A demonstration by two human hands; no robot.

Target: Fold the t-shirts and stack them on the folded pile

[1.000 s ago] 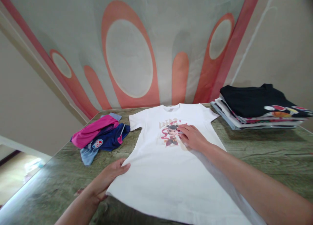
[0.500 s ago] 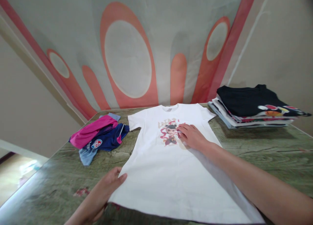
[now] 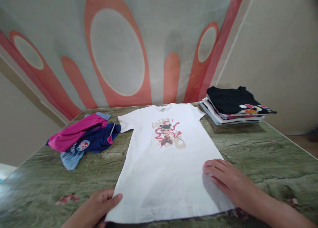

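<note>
A white T-shirt (image 3: 159,175) lies spread face up, its neckline toward the wall and its hem toward me. On its chest is a printed cartoon figure (image 3: 166,135) with red ribbons. My left hand (image 3: 103,203) pinches the shirt's left edge near the hem, thumb on top and the other fingers partly hidden beneath. Resting on the lower right side of the shirt, my right hand (image 3: 225,180) is open, its fingers laid on the cloth near the edge.
On the left lies a loose heap of pink, navy and light blue clothes (image 3: 84,138). A stack of folded shirts (image 3: 236,105), a black one on top, stands at the back right. The wood-patterned table (image 3: 260,158) meets a wall with red-orange shapes (image 3: 119,56).
My right hand has slid from the chest print down to the lower right side, uncovering the print. My left hand still holds the left edge. The camera view has shifted to the right.
</note>
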